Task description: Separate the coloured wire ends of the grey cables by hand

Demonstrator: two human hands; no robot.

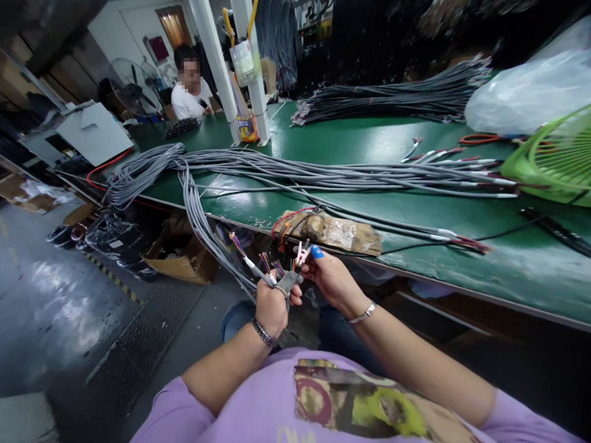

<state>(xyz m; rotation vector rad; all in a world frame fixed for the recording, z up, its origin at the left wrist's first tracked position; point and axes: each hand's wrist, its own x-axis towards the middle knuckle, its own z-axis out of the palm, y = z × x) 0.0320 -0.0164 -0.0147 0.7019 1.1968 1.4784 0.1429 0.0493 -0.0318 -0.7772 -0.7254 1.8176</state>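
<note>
My left hand [272, 306] is closed around the ends of several grey cables [251, 265] whose stripped coloured wires fan out above my fist. My right hand [332, 278] pinches a small white and pink connector [302, 252] at the wire tips; a blue cover sits on one fingertip. Both hands are held over my lap, just in front of the green bench's edge [423, 275]. The grey cables run from my left hand up over the edge onto the bench.
A long bundle of grey cables [323, 175] lies across the green bench. A taped brown block [334, 232] sits at the near edge. A green fan [565, 157] and a plastic bag [528, 90] are at right. Another person [190, 89] sits at the far end. Cardboard boxes [180, 254] lie on the floor.
</note>
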